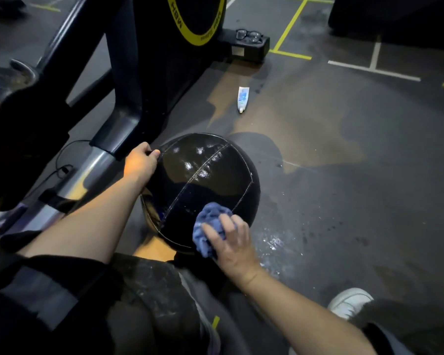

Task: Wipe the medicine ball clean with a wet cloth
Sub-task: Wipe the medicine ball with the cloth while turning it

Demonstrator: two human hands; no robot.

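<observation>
Black leather, stitched in panels and glistening wet on top, covers the medicine ball (203, 185), which sits on the floor (344, 175) between the two hands. Left hand (141, 162) grips the ball's upper left edge, fingers curled over it. Right hand (232, 243) presses a crumpled blue cloth (208, 221) against the ball's near lower side, fingers clutching the fabric. Beyond the ball lies a white tube (243, 98).
</observation>
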